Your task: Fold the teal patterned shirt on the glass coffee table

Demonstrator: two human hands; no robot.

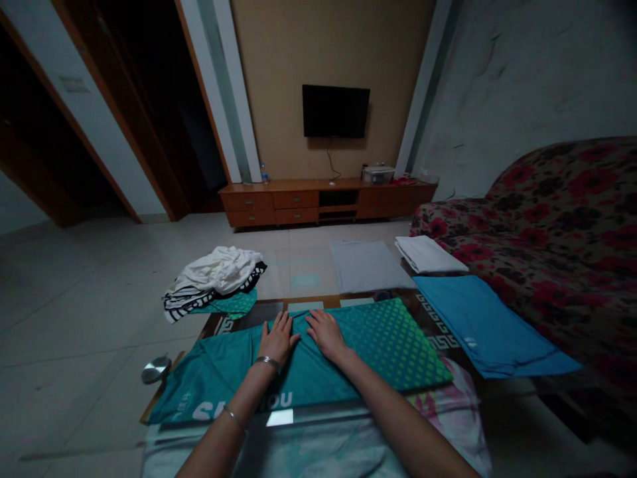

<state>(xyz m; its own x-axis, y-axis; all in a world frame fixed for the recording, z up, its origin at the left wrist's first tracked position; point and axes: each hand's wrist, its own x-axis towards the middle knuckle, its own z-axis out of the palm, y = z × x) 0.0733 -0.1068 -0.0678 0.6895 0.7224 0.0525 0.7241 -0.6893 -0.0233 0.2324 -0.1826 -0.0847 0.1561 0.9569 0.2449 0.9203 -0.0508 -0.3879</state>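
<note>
A teal garment (318, 378) with white lettering and a green dotted pattern at its right end lies spread in a long strip across the low table (263, 309). My left hand (277, 340) rests on it near its far edge, fingers extended and spread, with bangles on the wrist. Close by on the right, my right hand (326, 333) lies palm down on the same cloth, its fingers slightly bent and apart. Neither hand grips the fabric.
A rumpled white and striped pile (213, 279) sits at the far left. Grey (368, 265), white (428, 255) and blue (488, 325) folded cloths lie on the right. Patterned fabric (458, 411) is nearest me. Beyond are a sofa (547, 206), a cabinet (293, 199) and a television (336, 111).
</note>
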